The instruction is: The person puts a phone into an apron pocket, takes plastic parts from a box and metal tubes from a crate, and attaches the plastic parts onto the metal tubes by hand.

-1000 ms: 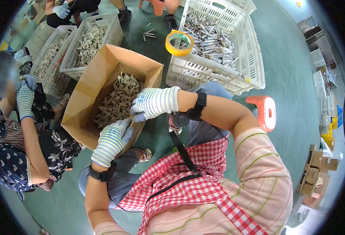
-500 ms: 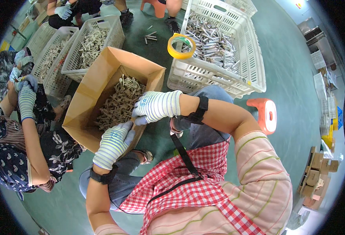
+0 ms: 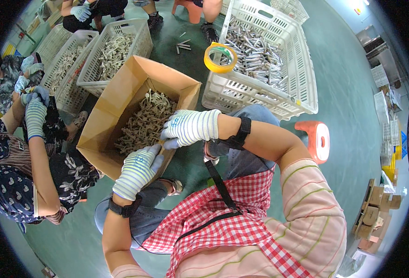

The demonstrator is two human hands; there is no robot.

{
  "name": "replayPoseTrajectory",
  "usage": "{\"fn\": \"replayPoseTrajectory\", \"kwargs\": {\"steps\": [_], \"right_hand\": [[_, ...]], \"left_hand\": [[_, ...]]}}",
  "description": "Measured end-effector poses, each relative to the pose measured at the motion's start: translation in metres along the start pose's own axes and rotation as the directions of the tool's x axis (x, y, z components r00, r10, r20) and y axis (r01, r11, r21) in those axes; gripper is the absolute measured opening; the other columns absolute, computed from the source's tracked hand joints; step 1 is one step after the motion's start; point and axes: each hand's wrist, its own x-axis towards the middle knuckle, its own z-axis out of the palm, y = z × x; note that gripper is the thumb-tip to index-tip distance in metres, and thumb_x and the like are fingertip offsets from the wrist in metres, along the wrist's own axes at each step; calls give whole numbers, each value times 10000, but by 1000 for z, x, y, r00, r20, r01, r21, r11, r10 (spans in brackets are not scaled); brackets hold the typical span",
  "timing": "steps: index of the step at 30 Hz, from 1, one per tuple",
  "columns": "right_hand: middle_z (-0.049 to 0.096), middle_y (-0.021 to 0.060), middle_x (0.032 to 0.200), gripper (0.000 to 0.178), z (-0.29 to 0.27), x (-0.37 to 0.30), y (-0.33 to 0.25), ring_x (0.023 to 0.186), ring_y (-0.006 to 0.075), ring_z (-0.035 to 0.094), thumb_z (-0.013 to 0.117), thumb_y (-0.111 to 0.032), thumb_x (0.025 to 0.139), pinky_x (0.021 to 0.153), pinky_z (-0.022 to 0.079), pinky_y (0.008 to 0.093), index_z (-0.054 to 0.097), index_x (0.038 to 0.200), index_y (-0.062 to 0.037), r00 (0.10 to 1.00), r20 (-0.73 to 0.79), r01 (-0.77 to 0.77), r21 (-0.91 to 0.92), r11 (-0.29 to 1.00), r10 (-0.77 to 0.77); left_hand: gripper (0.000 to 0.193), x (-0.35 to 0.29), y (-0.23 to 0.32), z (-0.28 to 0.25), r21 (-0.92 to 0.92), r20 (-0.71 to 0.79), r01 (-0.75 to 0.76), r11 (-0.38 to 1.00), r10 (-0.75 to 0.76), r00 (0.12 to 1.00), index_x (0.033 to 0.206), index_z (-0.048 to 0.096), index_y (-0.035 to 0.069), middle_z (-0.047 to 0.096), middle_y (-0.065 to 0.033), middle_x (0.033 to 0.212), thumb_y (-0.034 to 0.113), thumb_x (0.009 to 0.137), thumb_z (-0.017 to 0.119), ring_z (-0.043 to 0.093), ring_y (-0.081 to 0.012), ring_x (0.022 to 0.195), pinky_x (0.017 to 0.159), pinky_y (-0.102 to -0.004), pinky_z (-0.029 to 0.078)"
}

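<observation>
An open cardboard box [image 3: 105,107] stands in front of my knees, with a heap of small greyish metal parts [image 3: 150,116] inside. My left hand [image 3: 138,170], in a striped knit glove, is closed over the box's near wall, with its fingers inside and its thumb outside. Farther along that wall my right hand [image 3: 191,128], gloved alike, also grips the edge. Neither hand visibly holds any loose part. Some fingertips are hidden behind the rim.
Beyond the box at right, a white crate [image 3: 309,69] holds shiny metal tubes; a yellow tape roll [image 3: 220,58] rests on its edge. More parts crates [image 3: 142,44] stand at far left. A red stool [image 3: 316,140] is at right. A gloved co-worker [image 3: 28,180] sits close at left.
The whole scene has shifted slightly right in view. Both hands stay on the box's near wall, with no clear change of grip.
</observation>
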Motion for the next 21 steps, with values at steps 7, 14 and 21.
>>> {"fn": "replayPoseTrajectory", "kwargs": {"steps": [7, 14, 21], "right_hand": [[649, 166, 985, 406, -13, 0, -8, 957, 363, 602, 527, -401, 925, 863, 464, 451, 650, 1052, -36, 985, 155, -73, -8, 997, 74], [644, 169, 989, 406, -13, 0, -9, 962, 365, 599, 525, -400, 926, 869, 461, 454, 648, 1058, -37, 983, 162, -85, -9, 996, 85], [642, 171, 996, 406, -15, -1, -11, 969, 364, 596, 521, -397, 928, 875, 455, 455, 647, 1065, -36, 980, 177, -95, -3, 995, 94]], "left_hand": [[341, 1, -2, 1, -11, -18, -23, 1000, 23, 1000, 1163, 587, 6, 653, -226, 1005, 235, 914, 540, 631, -388, 909, 793, -464, 500], [339, 1, -1, 2, -5, 1, 1, 1000, -1, 1000, 1161, 588, 6, 652, -225, 1010, 236, 917, 536, 629, -384, 921, 804, -464, 496], [342, 0, -1, 3, -2, -4, -3, 1000, 3, 1000, 1165, 584, 5, 652, -223, 1017, 236, 918, 536, 627, -384, 928, 808, -459, 496]]}}
